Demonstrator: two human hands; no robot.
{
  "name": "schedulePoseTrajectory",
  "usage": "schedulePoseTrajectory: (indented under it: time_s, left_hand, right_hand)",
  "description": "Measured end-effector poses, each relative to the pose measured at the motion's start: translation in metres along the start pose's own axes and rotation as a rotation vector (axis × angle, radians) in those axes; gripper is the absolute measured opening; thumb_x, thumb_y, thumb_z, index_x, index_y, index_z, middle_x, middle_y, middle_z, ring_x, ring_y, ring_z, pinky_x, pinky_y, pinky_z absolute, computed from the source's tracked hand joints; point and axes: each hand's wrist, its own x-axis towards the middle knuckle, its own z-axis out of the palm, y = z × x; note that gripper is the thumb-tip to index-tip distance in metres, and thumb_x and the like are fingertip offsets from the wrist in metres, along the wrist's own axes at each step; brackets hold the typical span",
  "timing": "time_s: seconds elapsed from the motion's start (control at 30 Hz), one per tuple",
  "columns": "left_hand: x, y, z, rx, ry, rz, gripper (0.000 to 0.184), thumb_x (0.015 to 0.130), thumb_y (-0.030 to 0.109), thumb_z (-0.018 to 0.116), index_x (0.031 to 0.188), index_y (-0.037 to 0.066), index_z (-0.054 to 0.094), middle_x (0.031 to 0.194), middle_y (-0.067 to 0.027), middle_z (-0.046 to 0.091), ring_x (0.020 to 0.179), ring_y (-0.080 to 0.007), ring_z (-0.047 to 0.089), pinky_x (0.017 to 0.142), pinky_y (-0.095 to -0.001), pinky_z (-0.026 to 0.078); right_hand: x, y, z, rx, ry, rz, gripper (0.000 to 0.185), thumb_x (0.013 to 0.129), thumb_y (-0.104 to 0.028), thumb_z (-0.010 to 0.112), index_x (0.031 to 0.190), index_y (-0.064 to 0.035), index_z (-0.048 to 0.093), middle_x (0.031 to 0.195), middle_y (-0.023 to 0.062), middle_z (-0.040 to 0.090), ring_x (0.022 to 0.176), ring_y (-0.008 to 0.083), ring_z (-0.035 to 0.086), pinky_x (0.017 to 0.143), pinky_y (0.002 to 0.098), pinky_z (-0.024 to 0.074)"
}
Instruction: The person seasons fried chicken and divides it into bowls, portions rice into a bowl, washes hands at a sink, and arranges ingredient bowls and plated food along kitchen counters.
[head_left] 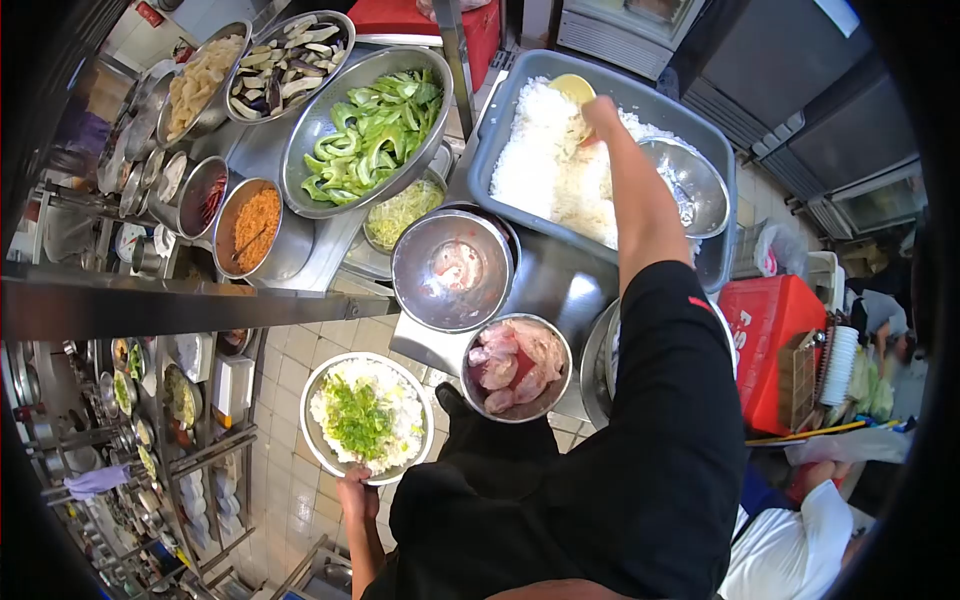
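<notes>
My left hand (358, 492) grips the near rim of a metal bowl (309, 440) that holds white rice topped with chopped green leaves (357, 415). Over the large grey tub (482, 170) of white rice (530, 150), my right hand (598, 118) is closed on a yellowish scoop (573, 88), partly hidden by the hand. Inside the tub's right side lies a metal bowl (700, 190), beside my right forearm.
An empty-looking metal bowl (450, 270) and a bowl of raw meat (515, 368) stand before me. Sliced green vegetables (375, 135), eggplant (290, 65) and orange shreds (257, 230) fill containers at left. A metal post (200, 303) crosses the left. Another person (800, 540) is at lower right.
</notes>
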Motion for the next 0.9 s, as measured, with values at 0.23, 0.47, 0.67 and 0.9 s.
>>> schedulePoseTrajectory:
  time_s: [0.23,0.47,0.67,0.9]
  left_hand:
    - [-0.001,0.008,0.000,-0.029,-0.058,0.054,0.051,0.067,-0.006,0.048,0.118,-0.010,0.043,0.104,-0.0151,0.056,0.091,-0.0295,0.060,0.084,-0.0416,0.050]
    - [-0.005,0.015,-0.002,-0.030,-0.071,0.102,0.049,0.067,-0.006,0.049,0.116,-0.010,0.044,0.099,-0.0154,0.057,0.087,-0.0290,0.060,0.076,-0.0413,0.052]
    - [0.001,0.018,-0.006,0.068,-0.092,0.135,0.045,0.067,-0.006,0.049,0.111,-0.010,0.046,0.094,-0.0136,0.056,0.080,-0.0283,0.060,0.074,-0.0416,0.053]
    - [-0.010,0.036,0.024,-0.035,-0.140,0.111,0.051,0.065,-0.011,0.048,0.116,-0.009,0.045,0.096,-0.0137,0.057,0.081,-0.0270,0.060,0.076,-0.0390,0.051]
  right_hand:
    - [-0.037,-0.004,0.004,0.656,-0.109,0.291,0.038,0.085,0.000,0.036,0.122,0.0000,0.046,0.107,0.0196,0.058,0.092,0.0375,0.063,0.067,0.0521,0.0570]
    - [-0.055,-0.007,0.000,0.432,-0.017,0.043,0.038,0.082,-0.002,0.042,0.118,-0.0039,0.051,0.108,0.0187,0.058,0.088,0.0363,0.064,0.058,0.0498,0.0581]
    - [-0.063,-0.007,0.012,0.367,0.033,-0.044,0.039,0.080,-0.003,0.046,0.118,0.0025,0.050,0.114,0.0223,0.055,0.091,0.0425,0.062,0.052,0.0504,0.0591]
    - [-0.086,0.017,-0.007,0.812,-0.278,0.319,0.040,0.075,0.008,0.037,0.115,0.0051,0.044,0.111,0.0235,0.051,0.096,0.0421,0.059,0.071,0.0518,0.0569]
